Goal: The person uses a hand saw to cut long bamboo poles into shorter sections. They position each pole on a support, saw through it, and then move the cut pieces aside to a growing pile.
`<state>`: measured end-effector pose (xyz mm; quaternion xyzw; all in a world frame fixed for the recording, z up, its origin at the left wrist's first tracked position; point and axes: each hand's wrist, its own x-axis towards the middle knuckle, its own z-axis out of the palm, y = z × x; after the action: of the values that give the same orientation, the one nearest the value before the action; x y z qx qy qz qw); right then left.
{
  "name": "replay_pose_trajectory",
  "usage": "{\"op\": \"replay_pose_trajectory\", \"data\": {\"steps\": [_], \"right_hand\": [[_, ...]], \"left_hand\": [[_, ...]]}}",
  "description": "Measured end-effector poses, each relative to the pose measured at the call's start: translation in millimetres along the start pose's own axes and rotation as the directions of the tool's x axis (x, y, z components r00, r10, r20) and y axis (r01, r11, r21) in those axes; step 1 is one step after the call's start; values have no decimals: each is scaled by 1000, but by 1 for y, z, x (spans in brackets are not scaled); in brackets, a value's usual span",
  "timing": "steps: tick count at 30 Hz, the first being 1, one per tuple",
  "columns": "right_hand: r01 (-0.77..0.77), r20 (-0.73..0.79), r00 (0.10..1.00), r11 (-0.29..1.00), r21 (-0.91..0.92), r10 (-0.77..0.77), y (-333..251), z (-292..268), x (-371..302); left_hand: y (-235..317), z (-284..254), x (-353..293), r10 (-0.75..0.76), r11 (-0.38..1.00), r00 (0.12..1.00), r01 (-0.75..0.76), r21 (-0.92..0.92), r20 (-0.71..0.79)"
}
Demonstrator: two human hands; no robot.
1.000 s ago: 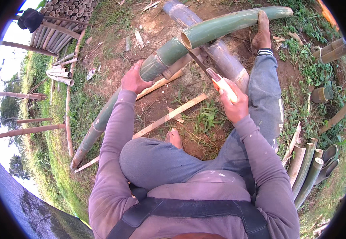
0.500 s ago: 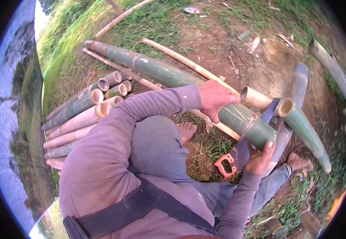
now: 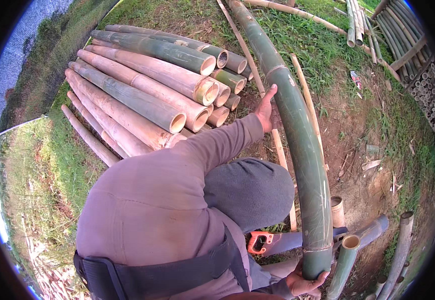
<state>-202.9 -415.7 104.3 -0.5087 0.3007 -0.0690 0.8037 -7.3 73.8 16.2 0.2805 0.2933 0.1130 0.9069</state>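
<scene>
A thick green bamboo pole [image 3: 300,150] runs from the far edge down to the near right. My left hand [image 3: 266,108] grips its left side about midway, thumb up, the other fingers partly hidden beneath. At the near end, my right hand [image 3: 301,281] cups the pole's cut end from below. A handsaw [image 3: 282,242] with an orange handle lies just left of that end, its blade passing behind the pole. Thin bamboo strips [image 3: 307,102] lie along both sides of the pole.
On the left is a stack of cut bamboo lengths [image 3: 152,75]. Crossed bamboo pieces, one upright green with an open top [image 3: 346,257], stand near the right end. More poles [image 3: 400,250] lie at right; a bamboo pile [image 3: 430,92] is at the far right.
My view has turned left, bringing the stack into fuller sight. My left hand has shifted from the pole's top to its side, farther along. The right hand stays at the near end.
</scene>
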Motion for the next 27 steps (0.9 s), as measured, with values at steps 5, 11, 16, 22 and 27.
{"op": "replay_pose_trajectory", "data": {"steps": [5, 11, 16, 22, 27], "right_hand": [[135, -58, 990, 982, 133, -128, 9, -1, 8], [305, -128, 948, 946, 111, -291, -30, -42, 69], [228, -25, 974, 966, 119, -227, -89, -29, 129], [158, 204, 964, 985, 67, -168, -109, 61, 116], [275, 386, 887, 962, -1, -253, -69, 185, 53]], "left_hand": [[1, 13, 20, 19, 967, 989, 19, -254, 144], [-23, 43, -36, -19, 951, 977, 83, -298, 212], [11, 54, -74, 48, 944, 955, 53, -327, 294], [94, 25, -129, 287, 916, 940, -213, -340, 183], [188, -28, -147, 467, 816, 876, -480, -322, -124]]}}
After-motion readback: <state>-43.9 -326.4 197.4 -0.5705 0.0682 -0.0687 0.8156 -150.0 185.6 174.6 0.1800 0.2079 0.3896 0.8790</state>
